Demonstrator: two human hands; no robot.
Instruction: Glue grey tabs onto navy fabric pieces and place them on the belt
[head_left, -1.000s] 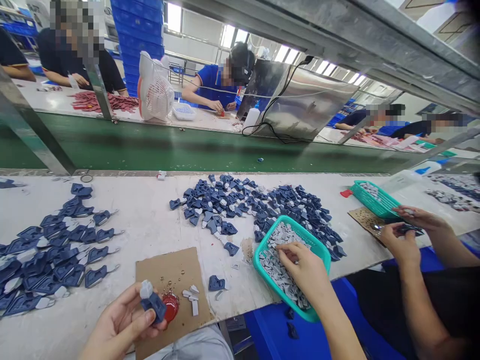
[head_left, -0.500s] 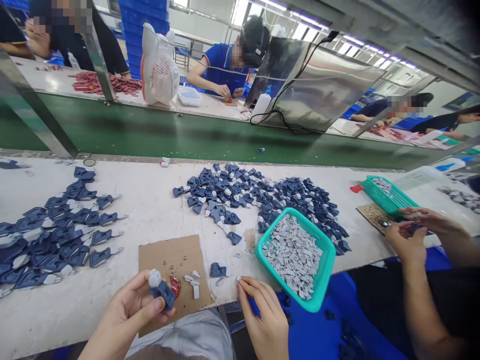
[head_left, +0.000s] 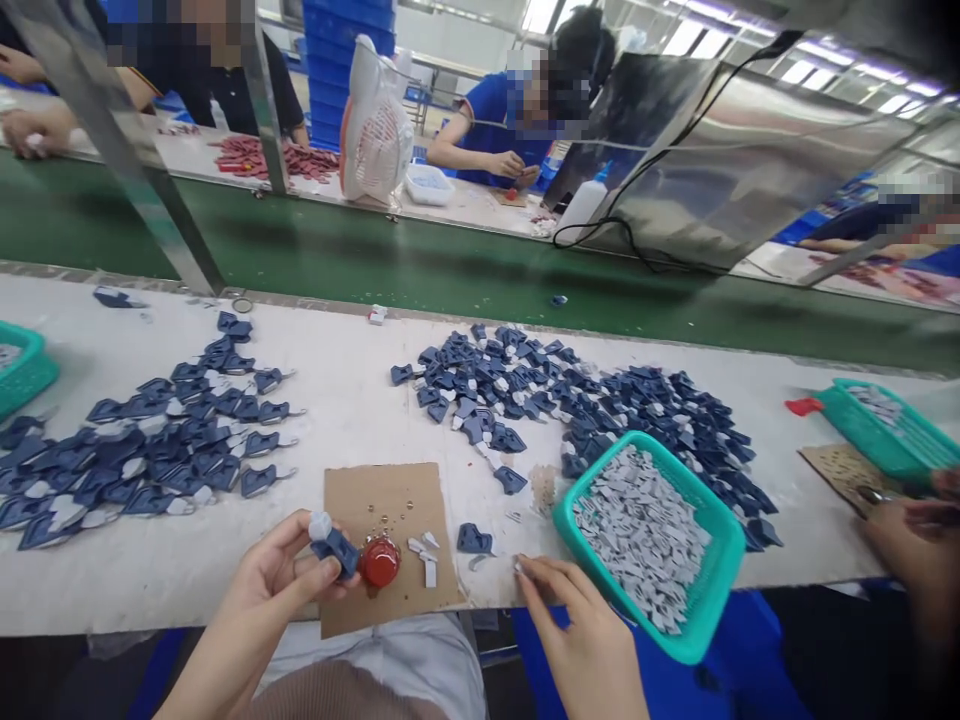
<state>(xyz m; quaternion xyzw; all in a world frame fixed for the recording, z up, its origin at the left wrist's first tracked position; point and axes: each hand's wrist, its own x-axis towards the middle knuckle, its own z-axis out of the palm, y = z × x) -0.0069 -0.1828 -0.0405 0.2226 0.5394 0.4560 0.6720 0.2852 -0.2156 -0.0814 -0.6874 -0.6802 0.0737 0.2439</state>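
Note:
Between the thumb and fingers of my left hand (head_left: 296, 575) is a dark blue plastic part (head_left: 334, 550) with a pale grey knob on top. Just right of it, a red round cap (head_left: 380, 562) sits on a brown cardboard sheet (head_left: 397, 490), beside a few small grey pieces (head_left: 428, 562). My right hand (head_left: 581, 625) pinches a tiny pale piece (head_left: 519, 566) at the table's front edge. A loose blue part (head_left: 475, 538) lies between the cardboard and my right hand. Right of that hand stands a green basket (head_left: 724, 590) full of small grey pieces.
Piles of blue parts lie at the left (head_left: 150, 440) and behind the basket (head_left: 660, 400). A second green basket (head_left: 862, 425) and another person's hands (head_left: 911, 530) are at the right. Metal posts (head_left: 135, 150) rise beyond the table.
The view has shifted, so most things appear further right. The red cap, partly hidden behind my left hand before, now shows fully. Both hands keep their holds.

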